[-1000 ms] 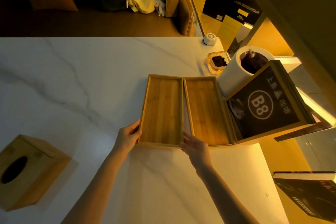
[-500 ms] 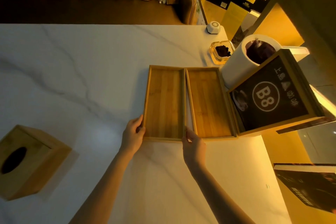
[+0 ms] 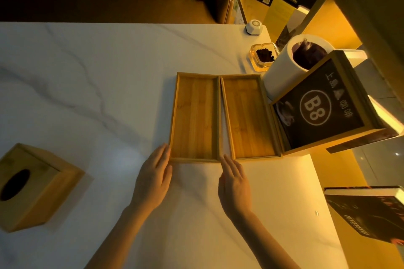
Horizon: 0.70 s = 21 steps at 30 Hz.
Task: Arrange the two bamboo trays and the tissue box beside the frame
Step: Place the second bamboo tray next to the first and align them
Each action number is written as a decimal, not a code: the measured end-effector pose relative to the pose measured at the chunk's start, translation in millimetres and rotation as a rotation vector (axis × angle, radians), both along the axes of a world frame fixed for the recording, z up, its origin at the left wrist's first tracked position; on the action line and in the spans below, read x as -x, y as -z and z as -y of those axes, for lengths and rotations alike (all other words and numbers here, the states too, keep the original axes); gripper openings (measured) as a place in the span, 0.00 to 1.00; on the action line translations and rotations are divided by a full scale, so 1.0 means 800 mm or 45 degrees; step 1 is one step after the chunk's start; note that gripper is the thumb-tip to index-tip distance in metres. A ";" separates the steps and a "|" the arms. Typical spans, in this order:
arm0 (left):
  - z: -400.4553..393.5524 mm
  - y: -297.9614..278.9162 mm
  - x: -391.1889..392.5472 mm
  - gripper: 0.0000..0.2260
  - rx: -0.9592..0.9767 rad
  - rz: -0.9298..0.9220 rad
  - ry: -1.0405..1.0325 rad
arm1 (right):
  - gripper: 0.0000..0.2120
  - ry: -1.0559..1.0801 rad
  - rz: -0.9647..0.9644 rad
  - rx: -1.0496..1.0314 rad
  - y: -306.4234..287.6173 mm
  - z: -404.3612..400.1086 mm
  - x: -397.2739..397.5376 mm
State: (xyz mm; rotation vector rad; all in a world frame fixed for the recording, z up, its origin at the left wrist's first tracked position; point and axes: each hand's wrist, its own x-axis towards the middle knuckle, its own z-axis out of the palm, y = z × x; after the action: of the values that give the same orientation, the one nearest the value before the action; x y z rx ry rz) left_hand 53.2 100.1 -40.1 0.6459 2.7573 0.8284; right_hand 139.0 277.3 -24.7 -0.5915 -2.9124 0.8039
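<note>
matt bamboo trays [image 3: 194, 116], wooden tissue box [image 3: 32, 188], glossy veined marble table [image 3: 87, 76].

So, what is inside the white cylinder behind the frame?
The white cylinder has a dark purple mass inside, unclear what. The frame covers its lower right side.

Single head-worn view, steeply down and forward, close over the table [image 3: 87, 67].

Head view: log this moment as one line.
trays: left tray and right tray side by side by frame | tissue box: apart, far left | left hand, right hand: flat, at near edges
</note>
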 end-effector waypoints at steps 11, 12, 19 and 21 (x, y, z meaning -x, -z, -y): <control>-0.006 0.027 -0.035 0.30 0.153 0.111 0.066 | 0.25 -0.327 0.306 -0.280 0.032 -0.005 -0.018; -0.007 0.028 -0.036 0.28 0.137 0.120 0.061 | 0.25 -0.315 0.299 -0.284 0.032 -0.006 -0.018; -0.010 0.029 -0.036 0.28 0.072 0.158 0.060 | 0.25 -0.316 0.308 -0.274 0.030 -0.012 -0.019; -0.012 0.028 -0.038 0.28 0.077 0.154 0.069 | 0.25 -0.304 0.308 -0.279 0.032 -0.016 -0.020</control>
State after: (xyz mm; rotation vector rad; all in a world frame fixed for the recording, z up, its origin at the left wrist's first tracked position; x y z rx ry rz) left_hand 83.3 109.8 -62.5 0.6340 2.6333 0.7445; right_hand 155.4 289.9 -50.4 -0.3474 -3.2794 0.4456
